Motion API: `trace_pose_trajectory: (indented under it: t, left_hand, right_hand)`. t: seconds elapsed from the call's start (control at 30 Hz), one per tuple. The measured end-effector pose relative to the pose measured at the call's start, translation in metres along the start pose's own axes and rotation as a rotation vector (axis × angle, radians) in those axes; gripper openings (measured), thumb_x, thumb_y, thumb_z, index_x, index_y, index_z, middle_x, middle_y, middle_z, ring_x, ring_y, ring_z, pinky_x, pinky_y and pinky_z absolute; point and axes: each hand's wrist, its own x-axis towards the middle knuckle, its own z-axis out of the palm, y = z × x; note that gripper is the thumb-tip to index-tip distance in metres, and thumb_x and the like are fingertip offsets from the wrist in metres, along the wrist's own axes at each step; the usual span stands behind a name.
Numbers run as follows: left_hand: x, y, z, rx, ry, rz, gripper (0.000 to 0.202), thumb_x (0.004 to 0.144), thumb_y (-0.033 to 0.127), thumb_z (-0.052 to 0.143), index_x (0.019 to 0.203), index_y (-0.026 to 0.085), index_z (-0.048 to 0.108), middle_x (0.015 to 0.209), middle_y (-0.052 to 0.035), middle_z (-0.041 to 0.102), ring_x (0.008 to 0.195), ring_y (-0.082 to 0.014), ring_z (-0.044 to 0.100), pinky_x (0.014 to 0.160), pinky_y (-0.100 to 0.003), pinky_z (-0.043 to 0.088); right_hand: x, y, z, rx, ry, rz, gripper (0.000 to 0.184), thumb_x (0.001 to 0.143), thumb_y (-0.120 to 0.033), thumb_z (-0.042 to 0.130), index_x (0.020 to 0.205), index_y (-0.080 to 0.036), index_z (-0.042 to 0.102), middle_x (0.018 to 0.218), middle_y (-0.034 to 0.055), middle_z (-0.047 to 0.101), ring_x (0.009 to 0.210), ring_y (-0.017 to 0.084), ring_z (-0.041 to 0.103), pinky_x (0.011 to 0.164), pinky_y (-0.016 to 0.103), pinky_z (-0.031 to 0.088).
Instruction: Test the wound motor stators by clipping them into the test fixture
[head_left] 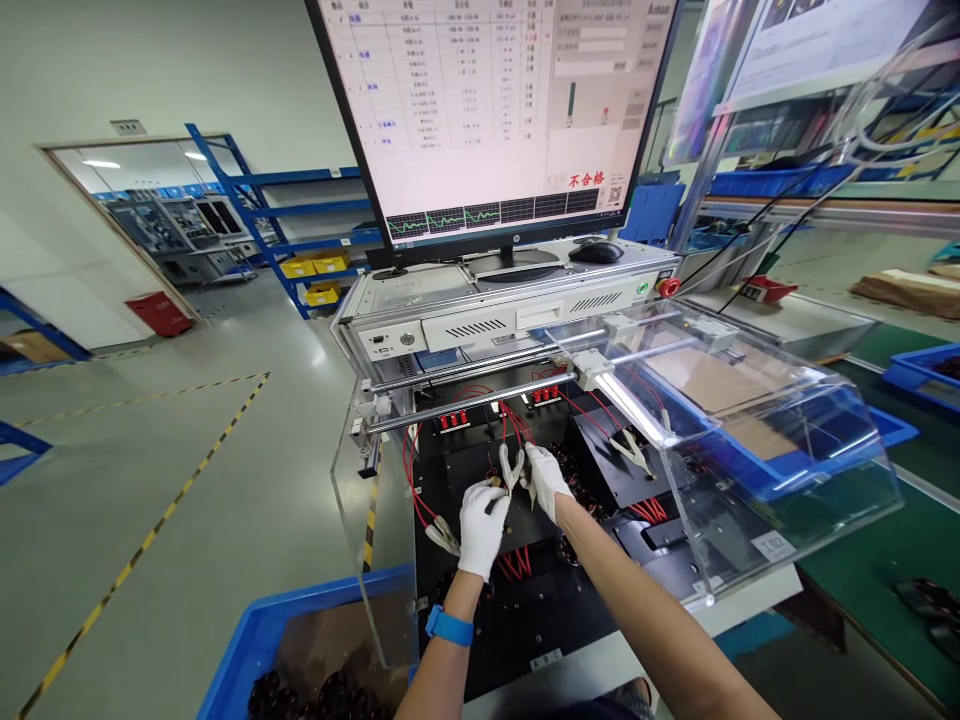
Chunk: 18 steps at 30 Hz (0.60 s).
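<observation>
Nearest the camera, at the bottom left, a blue bin (247, 640) holds dark round parts (337, 692), and the person's two bare forearms reach over it into a black test bed (525, 610). The left wrist wears a blue band (449, 627).

The left hand (481, 522), in a white glove, is curled narrow around a small dark part (495, 490) that it holds over the black bed; only the part's brownish end shows past the fingers, so its shape and direction are hard to tell. The right hand (546, 480), also gloved, is pinched on a pale clip (511, 466) just beside the left hand's fingertips. The clip's long axis runs nearly upright in the picture, away from the person, and its tip points down towards the small part. A red wire (517, 420) leads from the clip back to red sockets (453, 420) at the rear of the bed.

Another pale clip (442, 538) lies left of the hands on its own red wire, and a third (628, 448) lies to the right. A clear cover (750, 440) stands raised over the right side.

Behind, a grey box (510, 300) carries a monitor (495, 110) showing a table and red characters, with a black mouse (596, 252) beside its stand. Far left stand blue shelves (277, 220).
</observation>
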Motion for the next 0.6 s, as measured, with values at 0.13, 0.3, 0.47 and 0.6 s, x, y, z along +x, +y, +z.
trace_pose_trajectory:
  t: [0.13,0.3,0.47,0.6]
  left_hand:
    - [-0.001,-0.001,0.000,-0.007,0.004,0.000,0.009,0.075,0.022,0.058,0.078,0.019,0.066,0.085,-0.0065,0.064,0.095,-0.0234,0.055,0.089,-0.045,0.045]
    - [0.001,-0.001,0.000,-0.007,0.002,-0.003,0.010,0.075,0.023,0.057,0.078,0.019,0.067,0.086,-0.0070,0.064,0.094,-0.0237,0.056,0.088,-0.046,0.045]
    - [-0.002,-0.003,0.000,-0.027,0.025,0.000,0.013,0.077,0.026,0.054,0.078,0.019,0.066,0.089,-0.0082,0.064,0.093,-0.0239,0.057,0.088,-0.047,0.047]
    - [-0.007,-0.014,0.003,-0.029,0.074,0.029,0.011,0.075,0.030,0.057,0.073,0.025,0.066,0.089,-0.0056,0.065,0.092,-0.0249,0.059,0.084,-0.044,0.050]
  right_hand:
    - [0.004,0.009,0.004,0.012,0.136,-0.097,0.013,0.080,-0.032,0.046,0.079,-0.019,0.047,0.052,-0.0073,0.046,0.040,0.007,0.039,0.040,0.020,0.032]
    - [0.004,0.012,0.013,0.010,0.236,-0.134,0.017,0.076,-0.033,0.049,0.081,-0.017,0.052,0.063,-0.0037,0.053,0.055,0.009,0.048,0.054,0.020,0.040]
    - [0.000,0.012,0.014,0.003,0.231,-0.144,0.035,0.069,-0.044,0.056,0.088,-0.015,0.056,0.069,0.0006,0.059,0.060,0.014,0.054,0.057,0.024,0.043]
    - [0.009,0.020,-0.006,-0.139,0.230,-0.203,0.053,0.067,-0.055,0.055,0.101,-0.015,0.055,0.085,0.0066,0.065,0.076,0.020,0.061,0.069,0.029,0.048]
